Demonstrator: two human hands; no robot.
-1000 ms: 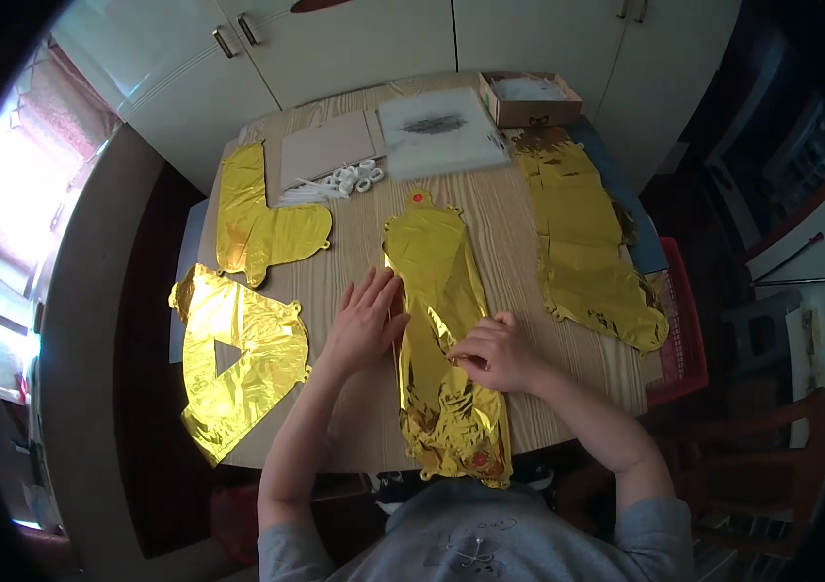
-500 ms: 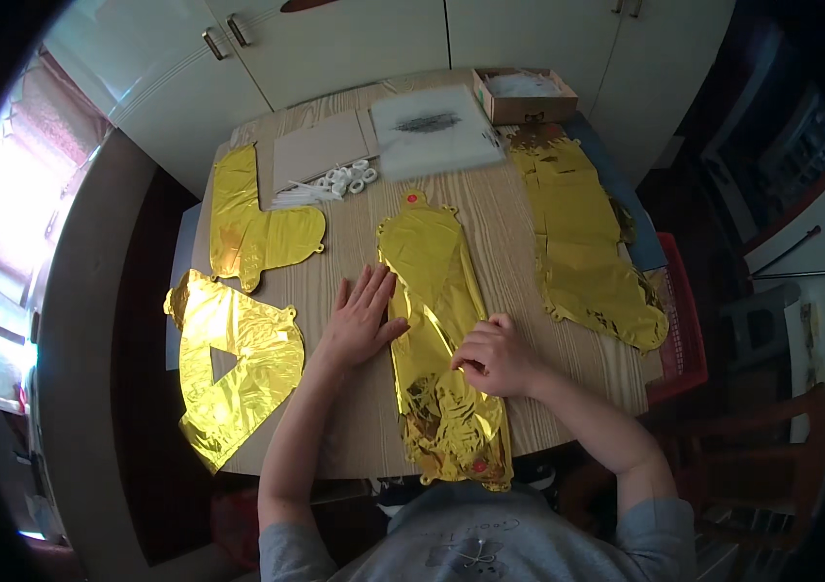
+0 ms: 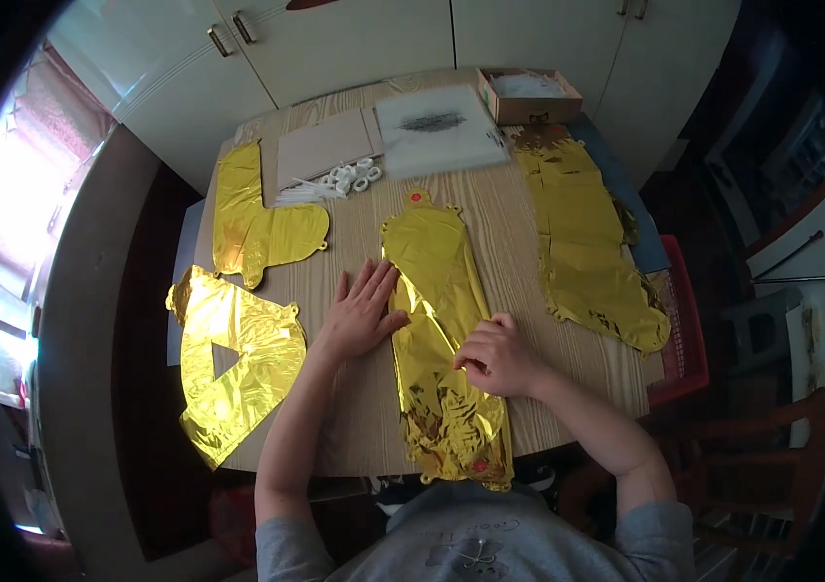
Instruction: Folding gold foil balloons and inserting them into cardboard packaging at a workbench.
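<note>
A flat gold foil balloon (image 3: pixel 436 291), folded lengthwise, lies in front of me with its near end at the table's front edge. Red dots mark both of its ends, and the near part is crinkled. My left hand (image 3: pixel 359 315) rests open along its left edge, fingers stretched out and pointing away from me. On its right side, my right hand (image 3: pixel 500 357) is closed, curled fingertips at the foil; what exactly they pinch is partly hidden. To the left lie an A-shaped gold foil balloon (image 3: pixel 262 373) and an L-shaped gold foil balloon (image 3: pixel 238 209).
Another long gold foil balloon (image 3: pixel 582 242) lies at the right, above a red basket (image 3: pixel 689 320) beside the table. Farther back are white ribbon rolls (image 3: pixel 359 177), white sticks (image 3: pixel 306 192), a beige card (image 3: pixel 325 150), a translucent sheet (image 3: pixel 441 145) and a cardboard box (image 3: pixel 533 107).
Both hands keep nearly the same places on the foil balloon. The whole view has shifted very slightly.
</note>
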